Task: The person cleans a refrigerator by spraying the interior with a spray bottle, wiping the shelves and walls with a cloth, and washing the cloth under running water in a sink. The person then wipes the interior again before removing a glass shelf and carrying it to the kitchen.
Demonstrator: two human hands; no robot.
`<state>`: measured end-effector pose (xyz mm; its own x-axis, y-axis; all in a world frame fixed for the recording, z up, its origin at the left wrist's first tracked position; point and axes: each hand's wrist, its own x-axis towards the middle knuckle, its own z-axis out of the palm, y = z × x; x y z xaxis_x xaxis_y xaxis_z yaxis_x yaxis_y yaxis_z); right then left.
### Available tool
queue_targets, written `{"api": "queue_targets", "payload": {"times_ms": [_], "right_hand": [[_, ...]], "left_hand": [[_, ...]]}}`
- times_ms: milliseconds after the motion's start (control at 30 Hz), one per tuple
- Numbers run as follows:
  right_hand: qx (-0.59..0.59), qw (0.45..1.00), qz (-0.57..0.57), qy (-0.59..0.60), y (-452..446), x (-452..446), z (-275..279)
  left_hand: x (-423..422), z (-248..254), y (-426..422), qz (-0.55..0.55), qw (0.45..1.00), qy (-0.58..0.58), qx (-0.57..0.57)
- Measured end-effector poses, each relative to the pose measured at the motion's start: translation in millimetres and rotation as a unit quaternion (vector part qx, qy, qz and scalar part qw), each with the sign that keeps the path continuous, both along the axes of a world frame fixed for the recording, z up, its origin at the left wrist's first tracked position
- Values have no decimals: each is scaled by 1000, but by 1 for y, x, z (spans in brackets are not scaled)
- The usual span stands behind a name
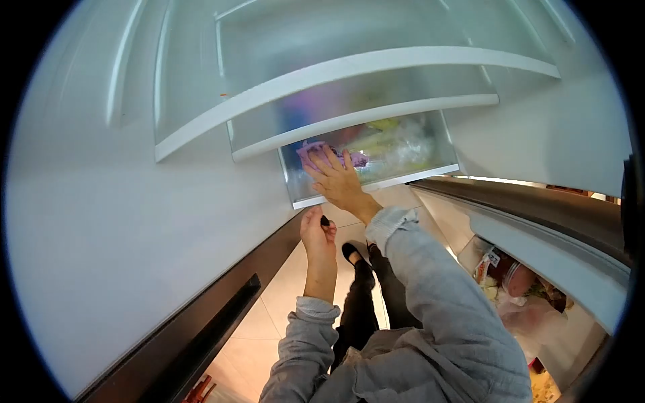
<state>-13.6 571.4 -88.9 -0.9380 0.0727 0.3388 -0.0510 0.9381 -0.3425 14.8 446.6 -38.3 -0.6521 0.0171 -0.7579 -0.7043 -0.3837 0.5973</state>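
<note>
My right hand point(341, 183) lies with its fingers spread over a purple cloth point(310, 153), pressing it on the clear lowest shelf point(376, 180) of a fridge. Part of the cloth shows beyond the fingertips on both sides. Through the shelf, blurred yellow, green and clear plastic shapes point(410, 142) are visible. Close below the shelf's white front edge is my left hand point(317, 228), its fingers curled around a small black object point(325, 220) that I cannot make out further.
Two white-edged shelves point(356, 64) curve above. An open door point(195, 322) stands at the left. At the right, another door's bin point(571, 349) holds a pink-lidded jar point(519, 279) and plastic bags point(531, 319). My feet are on the tiled floor point(269, 329).
</note>
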Motion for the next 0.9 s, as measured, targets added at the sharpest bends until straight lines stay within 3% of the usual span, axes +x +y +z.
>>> {"api": "queue_targets", "payload": {"times_ms": [133, 200, 233, 300, 367, 467, 567, 633, 733, 800, 867, 900], "right_hand": [[99, 992, 20, -76, 41, 15, -10], [153, 976, -74, -137, 86, 9, -4], [139, 979, -111, -102, 110, 2, -15], [99, 977, -163, -92, 137, -19, -29], [48, 969, -191, -147, 140, -40, -21], [32, 985, -135, -105, 109, -61, -24], [37, 999, -19, 10, 54, -48, -21], [-7, 996, 18, 87, 35, -34, -33], [-6, 994, 54, 97, 62, -13, -44], [-105, 992, -27, 64, 98, -8, -36], [-151, 961, -178, 147, 125, -9, -22], [-102, 956, -219, 169, 151, -16, -27]], "left_hand": [[-25, -31, 4, -65, 983, 118, -127], [-37, -44, 13, -68, 961, 186, -195], [-45, -60, 13, -97, 938, 246, -226], [-55, -77, 19, -157, 857, 351, -343], [-55, -73, 28, -213, 720, 429, -502], [-47, -83, 36, -156, 696, 444, -542], [-49, -93, 32, -119, 718, 471, -498], [-48, -89, 29, -138, 728, 473, -477], [-55, -81, 22, -207, 713, 481, -466], [-60, -84, 20, -250, 662, 509, -491], [-64, -90, 17, -272, 573, 560, -533], [-64, -93, 18, -256, 571, 571, -531]]}}
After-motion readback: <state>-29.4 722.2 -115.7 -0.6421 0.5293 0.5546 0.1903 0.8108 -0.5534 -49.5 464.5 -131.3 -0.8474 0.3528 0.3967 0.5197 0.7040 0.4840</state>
